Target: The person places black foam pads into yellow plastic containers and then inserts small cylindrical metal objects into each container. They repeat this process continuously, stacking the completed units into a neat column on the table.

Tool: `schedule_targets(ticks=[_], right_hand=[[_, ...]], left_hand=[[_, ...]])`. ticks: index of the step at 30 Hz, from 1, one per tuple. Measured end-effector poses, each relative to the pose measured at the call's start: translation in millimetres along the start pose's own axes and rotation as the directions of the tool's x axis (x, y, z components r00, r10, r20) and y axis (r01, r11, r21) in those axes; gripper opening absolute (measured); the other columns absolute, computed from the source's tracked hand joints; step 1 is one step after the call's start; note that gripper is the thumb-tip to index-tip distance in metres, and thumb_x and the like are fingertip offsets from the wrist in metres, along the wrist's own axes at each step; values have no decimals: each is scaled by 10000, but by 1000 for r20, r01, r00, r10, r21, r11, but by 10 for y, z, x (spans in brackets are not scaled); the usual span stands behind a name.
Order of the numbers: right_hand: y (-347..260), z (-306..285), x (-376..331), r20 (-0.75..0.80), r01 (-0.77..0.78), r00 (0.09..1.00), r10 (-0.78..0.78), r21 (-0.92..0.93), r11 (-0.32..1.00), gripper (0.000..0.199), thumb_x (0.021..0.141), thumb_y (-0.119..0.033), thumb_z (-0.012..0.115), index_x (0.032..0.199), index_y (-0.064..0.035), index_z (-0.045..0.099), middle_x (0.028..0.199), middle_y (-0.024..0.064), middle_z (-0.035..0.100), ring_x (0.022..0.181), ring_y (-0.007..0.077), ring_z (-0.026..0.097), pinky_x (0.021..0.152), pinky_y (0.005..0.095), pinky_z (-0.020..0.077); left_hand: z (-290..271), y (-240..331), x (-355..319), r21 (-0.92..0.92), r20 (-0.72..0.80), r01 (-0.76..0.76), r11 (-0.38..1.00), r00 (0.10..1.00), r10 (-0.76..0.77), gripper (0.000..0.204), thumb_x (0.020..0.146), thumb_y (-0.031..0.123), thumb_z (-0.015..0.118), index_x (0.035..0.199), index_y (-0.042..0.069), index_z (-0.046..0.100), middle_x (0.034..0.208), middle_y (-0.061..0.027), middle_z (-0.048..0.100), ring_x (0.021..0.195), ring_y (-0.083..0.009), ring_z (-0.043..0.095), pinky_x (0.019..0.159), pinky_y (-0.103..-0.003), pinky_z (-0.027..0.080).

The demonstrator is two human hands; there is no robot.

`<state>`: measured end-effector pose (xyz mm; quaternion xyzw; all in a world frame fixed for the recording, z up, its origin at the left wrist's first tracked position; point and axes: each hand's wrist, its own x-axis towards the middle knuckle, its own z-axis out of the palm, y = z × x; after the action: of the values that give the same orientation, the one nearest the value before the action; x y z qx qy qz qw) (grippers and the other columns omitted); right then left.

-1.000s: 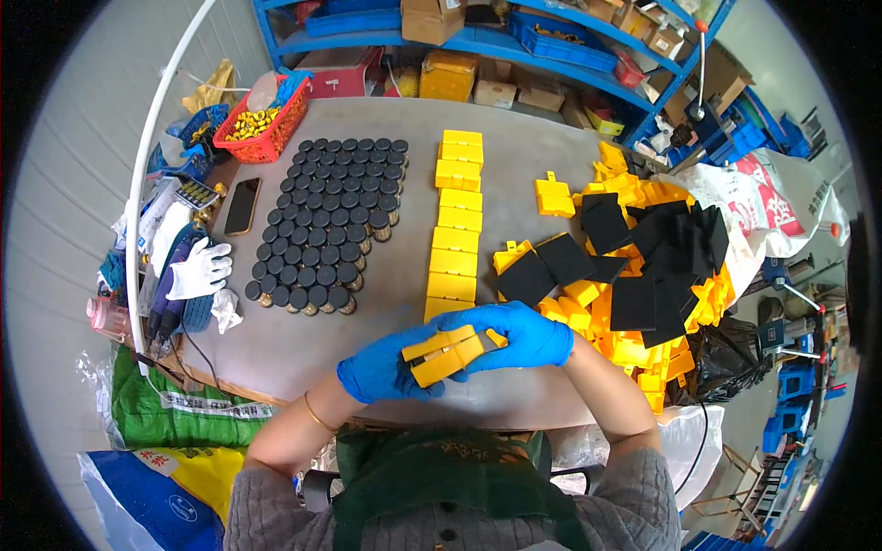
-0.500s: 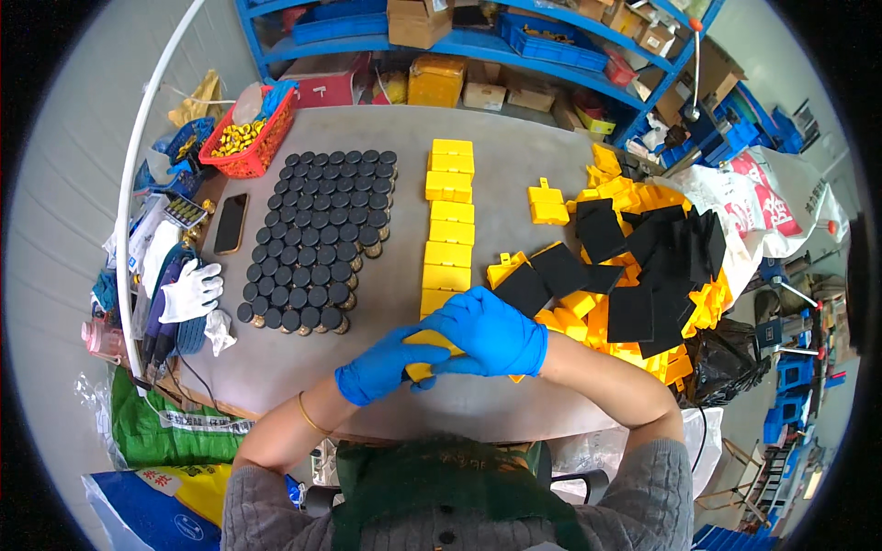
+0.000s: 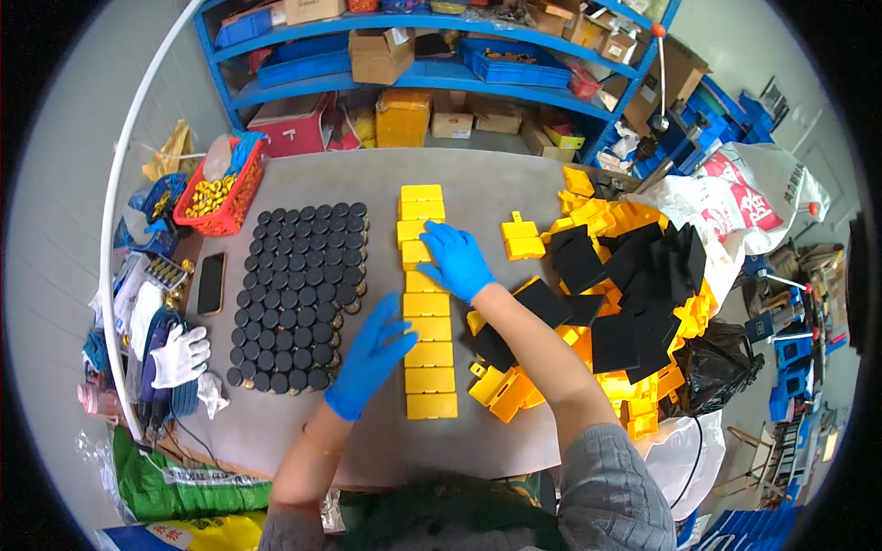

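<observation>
A column of closed yellow plastic boxes (image 3: 430,355) runs down the middle of the table, edge to edge. My right hand (image 3: 459,264), in a blue glove, reaches across the column's upper part, fingers stretched out and resting on or just over the boxes. Beside the column's left edge is my left hand (image 3: 370,356), also blue-gloved, its fingers apart and their tips at the boxes. Neither hand visibly grips anything. Left of it stands a tight block of small black-capped jars (image 3: 299,294). An opened yellow box (image 3: 505,390) lies right of the column, near my right forearm.
On the right is a heap of yellow boxes (image 3: 643,395) with black flat sheets (image 3: 627,342). One more yellow box (image 3: 522,239) sits apart. At the left are a phone (image 3: 211,283), a red basket (image 3: 225,213) and white gloves (image 3: 179,356). Blue shelving (image 3: 432,78) stands behind.
My hands have parted and let go of the yellow box between them; the right moved forward along the column, the left beside it. More of the column's near end shows. The view has shifted.
</observation>
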<state>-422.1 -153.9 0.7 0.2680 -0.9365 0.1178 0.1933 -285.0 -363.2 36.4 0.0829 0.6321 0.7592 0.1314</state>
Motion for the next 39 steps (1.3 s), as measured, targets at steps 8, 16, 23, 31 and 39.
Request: schedule_targets(ticks=[8, 16, 23, 31, 39], right_hand=[[1201, -102, -417, 311, -139, 842, 440, -664, 735, 376, 816, -155, 553, 1189, -122, 521, 1351, 106, 412, 1220, 273, 429, 945, 487, 392], [1303, -48, -677, 312, -296, 848, 427, -389, 872, 255, 863, -152, 494, 1102, -104, 568, 1138, 112, 559, 1095, 311, 513, 840, 484, 442], [702, -625, -513, -219, -234, 950, 223, -26, 972, 403, 791, -199, 623, 1170, -89, 539, 1086, 153, 582, 952, 268, 573, 769, 382, 490], [-958, -1306, -1285, 84, -329, 919, 384, 701, 633, 539, 762, -232, 728, 1216, -50, 502, 1168, 128, 554, 1072, 251, 541, 957, 359, 399], [-693, -1085, -1646, 56, -232, 971, 231, 15, 973, 360, 812, -93, 586, 1170, -68, 555, 1172, 166, 575, 1105, 343, 539, 1022, 491, 316]], left_hand=[[-111, 73, -226, -93, 14, 131, 987, 991, -130, 457, 912, 132, 524, 1339, 44, 387, 1276, -106, 494, 1122, -224, 535, 903, -331, 462], [540, 3, -38, -167, 300, 152, 974, 949, -97, 387, 942, 96, 421, 1316, 3, 389, 1228, -113, 531, 1098, -207, 559, 871, -294, 493], [419, -305, -112, -389, 392, 294, 873, 910, -132, 419, 956, 231, 406, 1317, 19, 388, 1257, -136, 511, 1140, -227, 532, 920, -346, 465], [331, -578, -135, -875, 225, 311, 371, 939, -259, 368, 923, 203, 479, 1269, 81, 468, 1251, -100, 536, 1154, -249, 514, 958, -376, 437], [172, -370, -604, -873, 141, 284, 398, 926, -351, 419, 912, 282, 503, 1285, 93, 461, 1229, -112, 553, 1126, -293, 537, 896, -468, 480]])
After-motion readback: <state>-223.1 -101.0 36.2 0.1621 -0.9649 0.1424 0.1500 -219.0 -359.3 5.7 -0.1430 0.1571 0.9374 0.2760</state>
